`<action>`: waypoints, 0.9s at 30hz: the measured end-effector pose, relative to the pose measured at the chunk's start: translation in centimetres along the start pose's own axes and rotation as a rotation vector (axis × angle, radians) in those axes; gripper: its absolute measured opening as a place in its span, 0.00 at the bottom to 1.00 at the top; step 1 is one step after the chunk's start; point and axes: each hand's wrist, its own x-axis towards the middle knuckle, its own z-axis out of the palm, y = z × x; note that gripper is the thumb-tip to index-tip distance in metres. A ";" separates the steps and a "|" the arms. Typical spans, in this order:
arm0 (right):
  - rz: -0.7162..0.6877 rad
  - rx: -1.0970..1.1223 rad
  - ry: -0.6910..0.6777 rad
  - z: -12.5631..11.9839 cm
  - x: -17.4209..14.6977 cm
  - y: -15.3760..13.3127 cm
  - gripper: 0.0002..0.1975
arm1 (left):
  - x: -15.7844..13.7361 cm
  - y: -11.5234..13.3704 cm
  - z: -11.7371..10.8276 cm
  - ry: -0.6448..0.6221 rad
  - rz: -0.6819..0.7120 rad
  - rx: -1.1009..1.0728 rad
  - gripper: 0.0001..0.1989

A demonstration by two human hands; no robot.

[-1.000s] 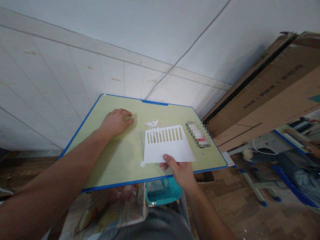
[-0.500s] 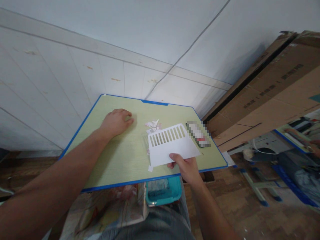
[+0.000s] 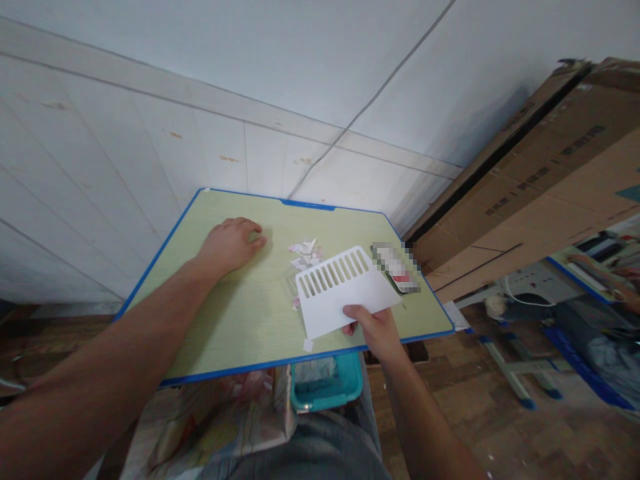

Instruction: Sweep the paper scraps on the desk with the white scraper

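Observation:
My right hand (image 3: pixel 375 330) grips the lower edge of a white card (image 3: pixel 333 303), thumb on top and fingers underneath. A row of several long rounded slots runs along the card's far side. At its near left corner hangs a small white square (image 3: pixel 309 345). My left hand (image 3: pixel 233 243) rests on the left part of the tabletop, fingers loosely bent, thumb a little apart, with nothing seen in it. Just beyond the card lies a small heap of torn white and pinkish paper scraps (image 3: pixel 306 253). Something clear (image 3: pixel 291 283) shows partly at the card's left edge.
The pale green desk (image 3: pixel 240 320) has a blue rim and stands against a white wall. A phone-like object (image 3: pixel 397 268), blurred out, lies right of the card. A teal bin (image 3: pixel 327 398) sits below the front edge. Large cardboard (image 3: pixel 540 173) leans at right.
The card has turned slightly and its near left corner has shifted toward me and to the right, the small square moving with it. My left hand has barely moved.

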 end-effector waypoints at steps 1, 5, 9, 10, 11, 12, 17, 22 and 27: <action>0.003 0.003 0.006 0.0 0.0 0.0 0.13 | 0.0 0.0 0.0 0.001 -0.001 0.001 0.34; 0.003 0.042 0.054 0.2 0.0 0.4 0.11 | 0.1 -0.2 0.1 0.009 0.006 -0.004 0.32; 0.000 0.045 0.040 0.1 0.1 0.5 0.11 | 0.1 -0.3 0.2 0.012 0.004 0.001 0.33; 0.010 0.035 0.029 0.0 0.1 0.4 0.11 | 0.2 -0.3 0.2 0.013 0.006 0.000 0.32; 0.019 0.027 0.027 -0.1 0.1 0.4 0.11 | 0.2 -0.4 0.3 0.016 0.007 -0.004 0.32; 0.025 0.027 0.034 -0.1 0.1 0.3 0.11 | 0.2 -0.4 0.3 0.020 0.008 -0.008 0.32; 0.024 0.048 0.064 -0.2 0.2 0.5 0.11 | 0.2 -0.4 0.3 0.019 0.008 -0.013 0.32; 0.026 0.080 0.090 -0.1 0.3 0.8 0.10 | 0.2 -0.3 0.3 0.012 0.004 -0.019 0.33; 0.022 0.061 0.045 -0.1 0.1 0.5 0.12 | 0.2 -0.3 0.3 0.006 0.007 -0.011 0.34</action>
